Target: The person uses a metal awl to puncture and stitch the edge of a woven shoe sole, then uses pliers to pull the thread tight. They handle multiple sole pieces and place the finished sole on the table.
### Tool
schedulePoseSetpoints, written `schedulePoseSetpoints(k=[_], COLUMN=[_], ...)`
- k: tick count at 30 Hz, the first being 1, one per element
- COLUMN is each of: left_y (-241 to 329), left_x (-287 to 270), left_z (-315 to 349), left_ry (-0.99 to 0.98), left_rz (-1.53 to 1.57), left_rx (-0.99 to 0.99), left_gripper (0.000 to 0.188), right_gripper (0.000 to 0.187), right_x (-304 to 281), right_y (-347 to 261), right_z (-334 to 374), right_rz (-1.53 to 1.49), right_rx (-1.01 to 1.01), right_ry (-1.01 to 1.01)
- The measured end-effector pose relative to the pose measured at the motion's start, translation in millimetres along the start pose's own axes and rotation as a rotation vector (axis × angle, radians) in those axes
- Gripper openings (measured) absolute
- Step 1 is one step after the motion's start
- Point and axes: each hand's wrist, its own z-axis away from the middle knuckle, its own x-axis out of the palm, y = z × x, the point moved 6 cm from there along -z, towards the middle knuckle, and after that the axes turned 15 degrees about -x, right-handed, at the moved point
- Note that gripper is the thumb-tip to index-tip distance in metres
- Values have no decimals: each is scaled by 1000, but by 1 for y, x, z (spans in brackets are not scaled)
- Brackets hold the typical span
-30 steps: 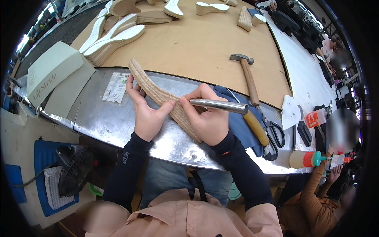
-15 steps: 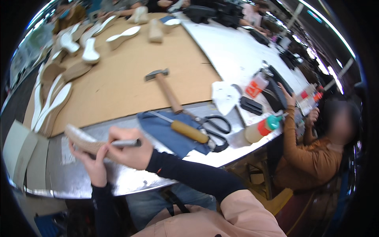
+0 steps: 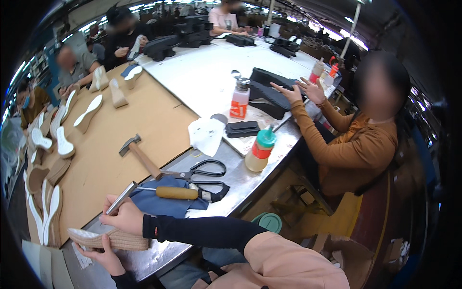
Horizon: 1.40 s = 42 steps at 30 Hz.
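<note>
Low on the left, my left hand (image 3: 105, 259) grips a wedge shoe sole (image 3: 129, 239) with a woven tan side and a whitish top. Just above it, my right hand (image 3: 124, 215) is closed round a silver pen-shaped tool (image 3: 121, 198), one end pointing up and away. The tool's other end is hidden by my fingers, so I cannot tell whether it meets the sole. Past my right hand lie a blue cloth (image 3: 161, 204) and an awl-like tool with a yellow handle (image 3: 177, 193). Black-handled scissors (image 3: 208, 168) and a hammer (image 3: 140, 156) rest beyond these.
Several wedge soles (image 3: 61, 143) are spread over the cardboard (image 3: 159, 113) at left. A green-capped bottle (image 3: 260, 151), a white cloth (image 3: 206, 136), a black case (image 3: 242, 128) and a clear pump bottle (image 3: 239, 101) stand to the right. A co-worker (image 3: 358, 139) sits at right, both hands raised.
The view has swung right, showing more of the co-worker, who now has both palms turned up. My right hand has lifted off the sole's side, and the silver tool now tilts upward.
</note>
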Motion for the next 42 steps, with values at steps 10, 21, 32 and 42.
schedulePoseSetpoints(k=[10,21,32,42], left_y=[4,80,75,45], left_x=[-9,52,133,138], left_z=[-1,33,-18,-22], left_ry=[137,-175,-581,-824], left_rz=[-139,-257,-126,12], left_rx=[121,486,253,19], left_gripper=[87,34,45,36], right_gripper=[19,15,18,15], right_x=[-22,-35,-55,-46], right_y=[26,28,21,-1], right_z=[-12,-19,-29,-16], right_rz=[-239,-183,70,204], right_rx=[310,200,-10,-154], right_ry=[107,150,257,189])
